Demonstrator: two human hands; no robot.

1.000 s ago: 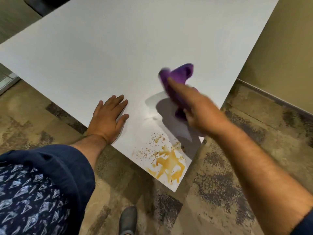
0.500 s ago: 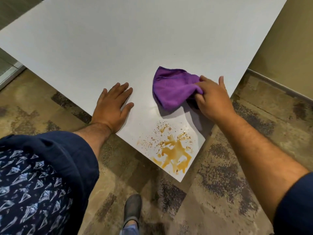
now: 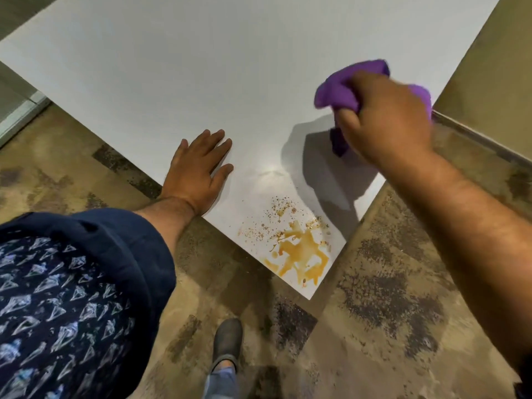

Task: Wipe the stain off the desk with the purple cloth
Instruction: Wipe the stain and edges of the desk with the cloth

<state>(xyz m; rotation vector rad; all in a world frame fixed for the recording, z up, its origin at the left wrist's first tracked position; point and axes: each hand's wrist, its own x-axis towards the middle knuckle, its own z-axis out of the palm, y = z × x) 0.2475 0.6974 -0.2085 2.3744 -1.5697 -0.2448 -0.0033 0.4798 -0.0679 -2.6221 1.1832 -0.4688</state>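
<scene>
- Head view: we find the stain (image 3: 299,251) at the lower centre of the frame, on the near corner of the desk (image 3: 201,67), reaching almost to both edges that meet there.
- We record its look as an amber-orange splash with ragged arms, wet-looking, with a scatter of small brown specks fanning toward the upper left of it. We see no smear marks through it and judge it unwiped.
- The purple cloth (image 3: 336,93) is at the upper right of the frame, bunched into a wad with a darker tail hanging below the fist. It appears lifted clear of the surface, since a separate shadow lies on the desk beneath it; motion blur prevents certainty.
- The right hand (image 3: 385,116) is closed around the purple cloth, fingers curled over the wad.
- The deciding relation: the stain lies down-frame and somewhat left of the gripped cloth, well apart, along the desk's right edge. We judge the coming move to be a lowering sweep toward the corner.
- The right hand holds the cloth and will do the wiping; the left hand (image 3: 198,171) holds nothing, resting flat and spread on the desk up-left of the stain, near the specks.
- Risk noted: a stroke carried past the corner would push liquid onto the floor (image 3: 374,298).
</scene>
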